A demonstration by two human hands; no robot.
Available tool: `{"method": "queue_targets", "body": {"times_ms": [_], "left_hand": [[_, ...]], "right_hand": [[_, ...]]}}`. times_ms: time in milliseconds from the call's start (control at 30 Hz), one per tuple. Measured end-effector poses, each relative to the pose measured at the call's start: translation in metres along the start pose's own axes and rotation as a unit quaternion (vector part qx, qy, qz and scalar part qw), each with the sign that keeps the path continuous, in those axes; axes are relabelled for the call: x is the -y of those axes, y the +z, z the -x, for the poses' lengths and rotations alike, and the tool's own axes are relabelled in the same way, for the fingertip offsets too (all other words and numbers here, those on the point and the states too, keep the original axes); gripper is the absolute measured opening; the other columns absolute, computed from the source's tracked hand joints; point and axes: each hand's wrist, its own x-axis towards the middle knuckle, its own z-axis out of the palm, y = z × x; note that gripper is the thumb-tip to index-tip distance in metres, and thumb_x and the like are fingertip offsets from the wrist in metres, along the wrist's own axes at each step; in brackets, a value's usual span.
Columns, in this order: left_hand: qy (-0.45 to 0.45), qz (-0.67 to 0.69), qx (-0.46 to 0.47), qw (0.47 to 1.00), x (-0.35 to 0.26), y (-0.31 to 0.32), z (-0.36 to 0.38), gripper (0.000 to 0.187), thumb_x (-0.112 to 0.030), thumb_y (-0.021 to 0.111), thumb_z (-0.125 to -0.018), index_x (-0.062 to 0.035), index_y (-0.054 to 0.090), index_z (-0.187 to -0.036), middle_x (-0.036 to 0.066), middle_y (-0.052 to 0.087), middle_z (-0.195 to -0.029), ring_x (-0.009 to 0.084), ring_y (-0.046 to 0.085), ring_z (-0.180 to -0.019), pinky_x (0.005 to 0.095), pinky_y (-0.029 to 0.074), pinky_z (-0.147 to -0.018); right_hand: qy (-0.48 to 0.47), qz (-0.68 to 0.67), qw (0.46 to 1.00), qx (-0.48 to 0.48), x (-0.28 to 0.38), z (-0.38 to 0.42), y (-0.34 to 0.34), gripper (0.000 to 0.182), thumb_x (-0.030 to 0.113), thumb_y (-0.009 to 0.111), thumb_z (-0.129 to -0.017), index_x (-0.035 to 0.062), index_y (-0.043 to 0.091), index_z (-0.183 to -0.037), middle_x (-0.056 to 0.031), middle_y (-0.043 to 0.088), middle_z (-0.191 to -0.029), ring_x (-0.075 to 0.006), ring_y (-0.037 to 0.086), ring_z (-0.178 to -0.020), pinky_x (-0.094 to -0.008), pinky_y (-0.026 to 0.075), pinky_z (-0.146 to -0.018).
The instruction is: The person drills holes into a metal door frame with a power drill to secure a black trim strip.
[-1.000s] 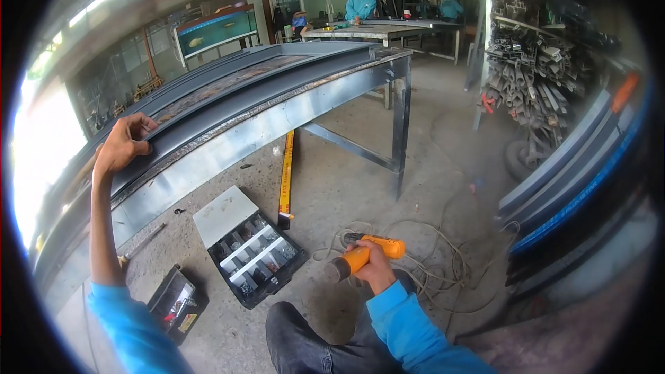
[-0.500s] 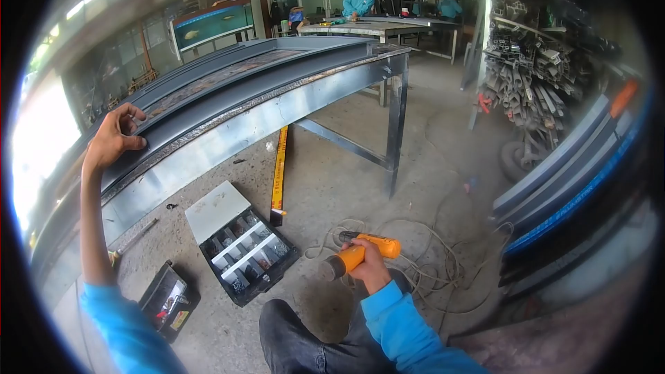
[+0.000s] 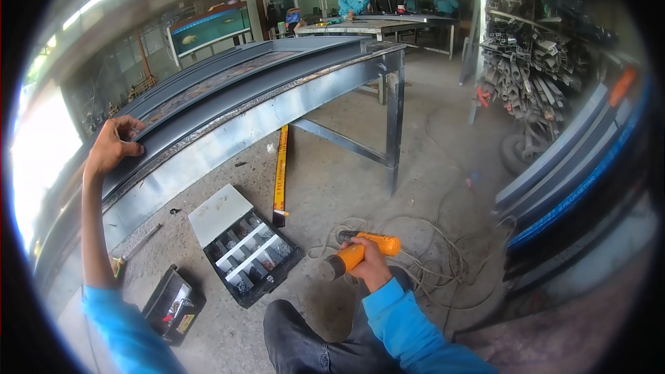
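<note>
My left hand (image 3: 115, 145) is at the near edge of a dark grey metal frame (image 3: 228, 90), its fingers curled over the rail and the thumb on the near side. The frame lies flat on a long workbench (image 3: 228, 118). Low over my lap, my right hand (image 3: 374, 265) is wrapped round the handle of an orange cordless drill (image 3: 352, 256). The drill points down to the left, and its tip is hard to make out. On the floor in front of my knees is an open organizer case (image 3: 294, 263) with small hardware in its compartments.
A black tool tray (image 3: 192, 301) sits left of the case. A yellow level (image 3: 280, 170) leans under the bench. Looped cord (image 3: 443, 270) lies right of the drill. Metal profiles (image 3: 547, 145) are stacked at right. A person (image 3: 355, 1) stands at a far table (image 3: 374, 28).
My left hand has shifted slightly down along the frame, its fingers closer to the rail. The view has turned a little. My right hand keeps the drill in nearly the same place.
</note>
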Motion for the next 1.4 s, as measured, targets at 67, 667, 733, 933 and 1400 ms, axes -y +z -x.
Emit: {"method": "queue_targets", "body": {"times_ms": [67, 667, 733, 933, 1400], "left_hand": [[-0.003, 0.005, 0.016, 1.000, -0.002, -0.002, 0.000, 0.039, -0.003, 0.075, -0.059, -0.0002, 0.066, -0.097, -0.003, 0.053, -0.078, 0.0084, 0.049, -0.070, 0.0232, 0.039, -0.066], [0.003, -0.028, -0.013, 1.000, -0.005, 0.000, 0.004, 0.043, -0.004, 0.080, -0.059, -0.0025, 0.067, -0.101, -0.003, 0.050, -0.077, 0.0095, 0.049, -0.072, 0.0251, 0.039, -0.067], [0.005, -0.022, -0.012, 1.000, -0.005, 0.002, 0.003, 0.045, -0.004, 0.080, -0.059, -0.0031, 0.066, -0.103, -0.003, 0.049, -0.078, 0.0097, 0.049, -0.073, 0.0249, 0.039, -0.068], [-0.014, -0.026, 0.017, 0.999, -0.009, 0.000, 0.001, 0.049, -0.003, 0.076, -0.060, -0.0042, 0.063, -0.107, -0.003, 0.048, -0.077, 0.0100, 0.048, -0.074, 0.0244, 0.038, -0.070], [0.026, -0.041, -0.006, 0.999, 0.000, 0.003, 0.001, 0.040, 0.000, 0.076, -0.065, -0.0023, 0.065, -0.103, -0.004, 0.048, -0.079, 0.0101, 0.046, -0.073, 0.0250, 0.038, -0.069]], "right_hand": [[0.001, -0.003, 1.000, -0.005, 0.001, 0.000, 0.000, 0.021, 0.005, 0.061, -0.087, 0.0062, 0.049, -0.105, -0.0145, 0.062, -0.091, -0.0283, 0.061, -0.083, -0.0445, 0.051, -0.083], [-0.014, 0.005, 1.000, -0.016, 0.001, -0.001, 0.003, 0.016, 0.006, 0.060, -0.086, 0.0079, 0.051, -0.100, -0.0125, 0.062, -0.085, -0.0274, 0.062, -0.079, -0.0469, 0.053, -0.082], [-0.016, 0.002, 1.000, -0.021, 0.002, 0.001, 0.003, 0.021, 0.005, 0.061, -0.086, 0.0089, 0.050, -0.103, -0.0136, 0.062, -0.087, -0.0277, 0.062, -0.082, -0.0452, 0.052, -0.084], [-0.001, -0.002, 1.000, -0.001, 0.004, -0.003, -0.001, 0.014, 0.008, 0.060, -0.087, 0.0063, 0.052, -0.099, -0.0116, 0.062, -0.082, -0.0272, 0.063, -0.076, -0.0495, 0.055, -0.080], [-0.017, -0.005, 0.999, -0.033, 0.005, 0.002, 0.006, 0.015, 0.007, 0.061, -0.086, 0.0066, 0.052, -0.098, -0.0111, 0.062, -0.084, -0.0278, 0.062, -0.076, -0.0481, 0.054, -0.079]]}}
